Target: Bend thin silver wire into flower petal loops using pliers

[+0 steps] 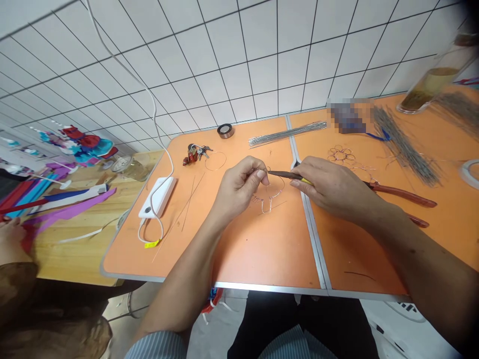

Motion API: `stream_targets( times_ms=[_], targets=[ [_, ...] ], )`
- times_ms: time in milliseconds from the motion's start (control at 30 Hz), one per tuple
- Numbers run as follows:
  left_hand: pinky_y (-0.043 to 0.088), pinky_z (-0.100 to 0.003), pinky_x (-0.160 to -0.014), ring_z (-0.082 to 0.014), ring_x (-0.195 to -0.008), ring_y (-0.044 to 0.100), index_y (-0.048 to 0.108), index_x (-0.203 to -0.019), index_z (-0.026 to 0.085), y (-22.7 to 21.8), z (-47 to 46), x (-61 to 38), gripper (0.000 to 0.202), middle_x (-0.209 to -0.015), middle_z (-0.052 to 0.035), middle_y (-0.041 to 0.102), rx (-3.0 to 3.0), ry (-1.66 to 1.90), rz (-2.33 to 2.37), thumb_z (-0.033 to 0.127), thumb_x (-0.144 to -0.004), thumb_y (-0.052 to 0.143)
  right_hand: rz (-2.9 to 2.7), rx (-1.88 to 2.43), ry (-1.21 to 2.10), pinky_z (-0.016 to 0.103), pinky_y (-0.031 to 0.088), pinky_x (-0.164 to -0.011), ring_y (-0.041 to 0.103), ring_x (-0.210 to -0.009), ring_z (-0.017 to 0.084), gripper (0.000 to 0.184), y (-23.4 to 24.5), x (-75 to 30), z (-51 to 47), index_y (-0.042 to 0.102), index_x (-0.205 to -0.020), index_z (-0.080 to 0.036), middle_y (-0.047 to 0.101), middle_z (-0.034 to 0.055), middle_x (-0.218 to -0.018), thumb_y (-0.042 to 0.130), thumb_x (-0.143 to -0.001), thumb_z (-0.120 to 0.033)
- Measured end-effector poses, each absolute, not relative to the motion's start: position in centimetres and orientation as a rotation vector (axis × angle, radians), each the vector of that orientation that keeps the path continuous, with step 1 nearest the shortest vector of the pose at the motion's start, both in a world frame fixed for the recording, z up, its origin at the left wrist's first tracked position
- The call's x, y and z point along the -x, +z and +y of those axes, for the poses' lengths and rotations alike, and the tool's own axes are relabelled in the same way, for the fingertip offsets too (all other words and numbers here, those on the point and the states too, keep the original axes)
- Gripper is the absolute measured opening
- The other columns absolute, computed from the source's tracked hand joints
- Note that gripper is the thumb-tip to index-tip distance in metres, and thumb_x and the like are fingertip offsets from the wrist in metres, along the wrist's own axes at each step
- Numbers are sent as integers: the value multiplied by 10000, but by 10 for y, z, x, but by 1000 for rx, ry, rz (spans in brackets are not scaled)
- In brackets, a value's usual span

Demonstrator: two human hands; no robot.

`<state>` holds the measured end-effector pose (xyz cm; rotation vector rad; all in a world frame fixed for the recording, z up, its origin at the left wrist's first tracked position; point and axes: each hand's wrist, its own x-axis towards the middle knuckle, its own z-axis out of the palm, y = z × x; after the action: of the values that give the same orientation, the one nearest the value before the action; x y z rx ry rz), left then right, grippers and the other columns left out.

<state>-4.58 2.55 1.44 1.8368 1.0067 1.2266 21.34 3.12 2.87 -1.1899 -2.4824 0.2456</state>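
Over the orange folding table (262,249), my left hand (241,184) pinches a thin wire shape (277,192) with looped petals and a round outline. My right hand (329,182) is wrapped around long-nosed pliers (286,174) with a yellow handle. The pliers' tip meets the wire right at my left fingertips; the exact contact point is too small to make out. Part of the wire shape hangs below my left fingers, with a long narrow loop at its bottom. Right of my right hand, a red-handled tool (406,193) lies partly hidden under my forearm.
Behind my hands lie a bundle of straight wires (288,134), a tape roll (225,130) and keys (200,151). A white power strip (157,197) with its cord sits left. More wires (406,144), a wire flower (341,154) and a glass bottle (426,89) are right. Another person's hand (11,232) is far left.
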Motion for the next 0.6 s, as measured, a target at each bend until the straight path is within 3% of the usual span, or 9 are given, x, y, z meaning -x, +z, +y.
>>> stream_targets(
  times_ms=[300,467,600],
  targets=[
    [438,-268,-592,-115,-628,525,676,-986,219,16,25,45,188,-829,-13,735,-1832,1231,978,375,-1091,664,-2509,1175,206,373,430,-742,665,-946,280,315,28,-213,30,710,-1082,-192,697,111,-1007,456,-1148,-367],
    [443,-276,-581,-122,-614,521,682,-982,218,15,26,46,220,-818,-20,729,-1787,1233,1010,416,-1079,680,-2517,1171,150,357,391,-689,643,-878,254,313,26,-213,29,701,-1039,-193,682,93,-956,455,-1153,-350],
    [439,-280,-576,-124,-605,512,679,-963,219,16,26,45,241,-804,-22,726,-1776,1239,1016,436,-1068,694,-2492,1136,151,368,423,-731,663,-937,270,323,25,-212,30,715,-1084,-193,701,108,-999,451,-1156,-363]
  ],
)
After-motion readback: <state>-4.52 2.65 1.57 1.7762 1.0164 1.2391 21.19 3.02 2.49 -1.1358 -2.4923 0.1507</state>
